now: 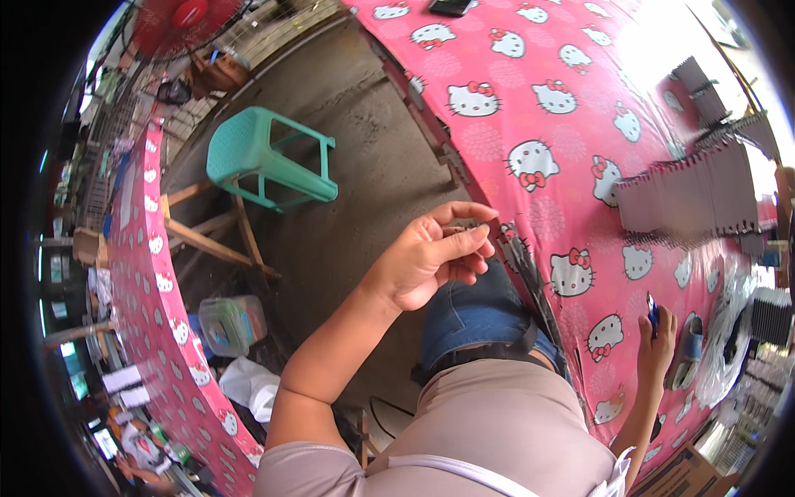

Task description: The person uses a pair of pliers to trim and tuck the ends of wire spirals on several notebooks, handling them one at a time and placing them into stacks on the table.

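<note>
My left hand is raised beside the table's near-left edge, palm partly turned up. Its fingers curl in toward the thumb, and whatever may lie between them is too small to make out. Over on the right, my right hand rests low above the pink table cover, its fingers closed around a small blue and white tool that points away from me. Beyond that hand lie grey sheets with black spiral-like edges, fanned in a stack. A blue and grey object sits just right of the hand.
A clear plastic bag and a dark ribbed stack are at the far right. A cardboard box stands lower right. On the floor to the left is a green stool, with plastic containers nearer me. A red fan is far left.
</note>
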`<state>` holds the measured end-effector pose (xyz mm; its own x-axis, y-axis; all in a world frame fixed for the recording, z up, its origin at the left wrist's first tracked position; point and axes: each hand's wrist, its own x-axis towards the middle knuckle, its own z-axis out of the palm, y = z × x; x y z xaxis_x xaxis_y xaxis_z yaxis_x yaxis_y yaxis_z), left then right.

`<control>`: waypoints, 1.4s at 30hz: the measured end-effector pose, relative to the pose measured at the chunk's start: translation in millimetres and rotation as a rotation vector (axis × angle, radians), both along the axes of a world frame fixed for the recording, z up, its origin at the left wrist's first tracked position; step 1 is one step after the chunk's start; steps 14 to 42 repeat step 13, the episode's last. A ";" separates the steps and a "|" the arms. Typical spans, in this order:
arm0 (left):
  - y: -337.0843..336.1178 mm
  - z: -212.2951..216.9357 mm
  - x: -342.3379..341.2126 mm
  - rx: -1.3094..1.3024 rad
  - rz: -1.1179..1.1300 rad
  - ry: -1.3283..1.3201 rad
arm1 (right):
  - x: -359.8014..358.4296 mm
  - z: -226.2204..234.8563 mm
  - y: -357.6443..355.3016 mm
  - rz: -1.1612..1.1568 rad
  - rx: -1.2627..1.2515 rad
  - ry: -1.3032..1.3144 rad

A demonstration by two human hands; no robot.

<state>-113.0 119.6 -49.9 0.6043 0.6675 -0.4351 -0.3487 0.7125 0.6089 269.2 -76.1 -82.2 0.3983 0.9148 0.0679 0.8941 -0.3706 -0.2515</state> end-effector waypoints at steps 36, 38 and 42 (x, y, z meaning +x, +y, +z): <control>-23.3 -20.9 -16.6 0.016 -0.023 0.107 | 4.8 -7.3 2.6 0.014 -0.046 0.099; -23.3 -20.9 -16.6 0.016 -0.023 0.107 | 4.8 -7.3 2.6 0.014 -0.046 0.099; -23.3 -20.9 -16.6 0.016 -0.023 0.107 | 4.8 -7.3 2.6 0.014 -0.046 0.099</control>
